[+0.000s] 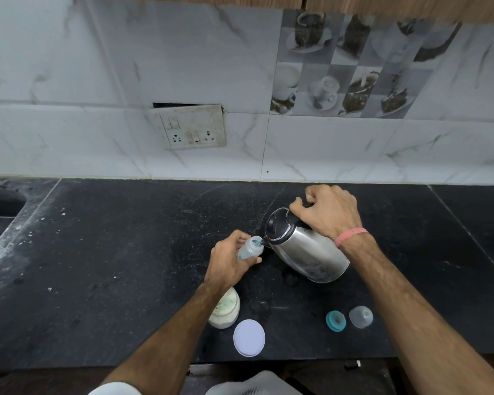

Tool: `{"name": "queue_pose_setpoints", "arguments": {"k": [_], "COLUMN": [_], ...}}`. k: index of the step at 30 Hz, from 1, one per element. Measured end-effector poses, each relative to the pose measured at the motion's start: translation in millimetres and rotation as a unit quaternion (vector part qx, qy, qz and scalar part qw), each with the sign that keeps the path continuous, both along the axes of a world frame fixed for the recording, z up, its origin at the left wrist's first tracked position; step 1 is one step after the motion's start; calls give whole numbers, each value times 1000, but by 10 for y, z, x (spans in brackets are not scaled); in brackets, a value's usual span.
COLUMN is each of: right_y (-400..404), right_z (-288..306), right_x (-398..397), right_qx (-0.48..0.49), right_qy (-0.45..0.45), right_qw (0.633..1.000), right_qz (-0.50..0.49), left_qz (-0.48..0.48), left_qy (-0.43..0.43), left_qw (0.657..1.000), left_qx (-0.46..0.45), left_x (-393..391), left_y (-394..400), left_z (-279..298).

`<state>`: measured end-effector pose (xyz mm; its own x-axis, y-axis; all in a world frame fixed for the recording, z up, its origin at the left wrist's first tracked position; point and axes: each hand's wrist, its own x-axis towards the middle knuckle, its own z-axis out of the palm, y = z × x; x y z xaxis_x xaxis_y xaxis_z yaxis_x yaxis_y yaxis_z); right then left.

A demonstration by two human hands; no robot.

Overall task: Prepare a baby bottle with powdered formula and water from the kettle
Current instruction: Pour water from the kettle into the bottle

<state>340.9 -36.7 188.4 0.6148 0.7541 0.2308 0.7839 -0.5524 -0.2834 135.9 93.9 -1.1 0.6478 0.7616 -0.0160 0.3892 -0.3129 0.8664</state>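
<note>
Now tilted toward the left: steel kettle [305,249], spout at the open mouth of the baby bottle [250,248], base lifted off the black counter [111,266]. Right hand [330,213] wrapped tight around the kettle handle, pink band [350,235] on the wrist. Left hand [228,263] curled closed about the bottle, steadying it near the middle of the counter, leaning slightly toward the spout. Close to the front edge, partly hidden under the left forearm: formula jar [226,312], open, with its white lid [249,337] flat just beside it. Further right along the same edge, teal collar ring [336,321] and clear cap [360,317], side by side. Sink cutout [0,203] at the far left corner.
</note>
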Motion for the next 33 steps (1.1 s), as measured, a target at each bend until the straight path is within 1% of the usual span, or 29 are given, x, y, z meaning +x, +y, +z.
{"name": "queue_pose_setpoints", "arguments": {"k": [33], "right_y": [21], "right_z": [43], "right_x": [-29], "right_qx": [-14], "right_qy": [6], "right_qw": [1000], "right_qz": [0], "left_qz": [3], "left_qy": [9], "left_qw": [1000], "left_qx": [9], "left_x": [12], "left_y": [2], "left_z": [-3]}}
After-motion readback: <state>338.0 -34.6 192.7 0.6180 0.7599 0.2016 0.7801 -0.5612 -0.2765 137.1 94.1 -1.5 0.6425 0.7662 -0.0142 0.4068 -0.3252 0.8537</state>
